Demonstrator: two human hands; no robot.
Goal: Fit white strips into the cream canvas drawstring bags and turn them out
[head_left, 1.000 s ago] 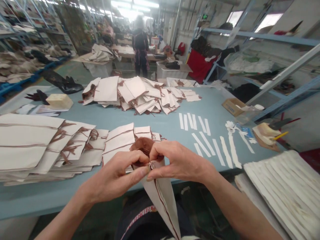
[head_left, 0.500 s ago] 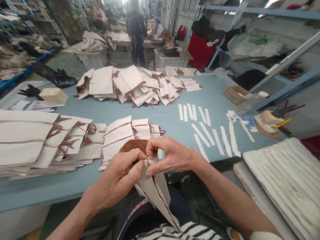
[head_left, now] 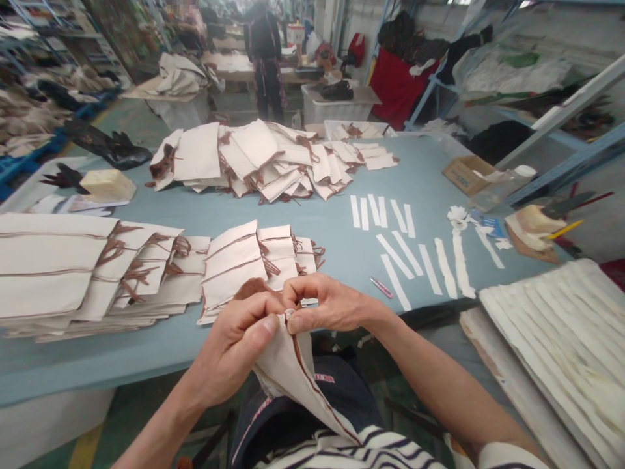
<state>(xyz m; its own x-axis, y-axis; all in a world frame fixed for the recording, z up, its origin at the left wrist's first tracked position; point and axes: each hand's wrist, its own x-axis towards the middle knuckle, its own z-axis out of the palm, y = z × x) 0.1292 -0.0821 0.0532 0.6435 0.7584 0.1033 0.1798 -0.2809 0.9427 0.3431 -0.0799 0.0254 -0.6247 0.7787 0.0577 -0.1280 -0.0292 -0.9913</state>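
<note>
Both hands pinch the top edge of a cream fabric piece (head_left: pixel 280 365) with a dark brown seam line, which hangs down over my lap. My left hand (head_left: pixel 234 339) grips it from the left, thumb on top. From the right, my right hand (head_left: pixel 329 303) closes thumb and forefinger on the same edge, so the fingertips of both hands nearly meet. Brown material (head_left: pixel 251 288) shows behind the left fingers. Just beyond lies a small stack of similar cream pieces (head_left: pixel 232 254) with brown seams and loose ends. A pair of pink thread snips (head_left: pixel 381 287) rests right of my right hand.
More cream pieces (head_left: pixel 49 260) are stacked at left, and a loose heap (head_left: pixel 254 156) lies at the back of the blue-green table (head_left: pixel 161 212). White strips (head_left: pixel 399 257) are spread at right. Layered white padding (head_left: pixel 561 339) stands beside my right arm. A person (head_left: pixel 263 52) stands far behind.
The right fingers have closed in tighter on the fabric edge, and the hanging piece has swung slightly left. The view has shifted a little, uncovering the pink snips.
</note>
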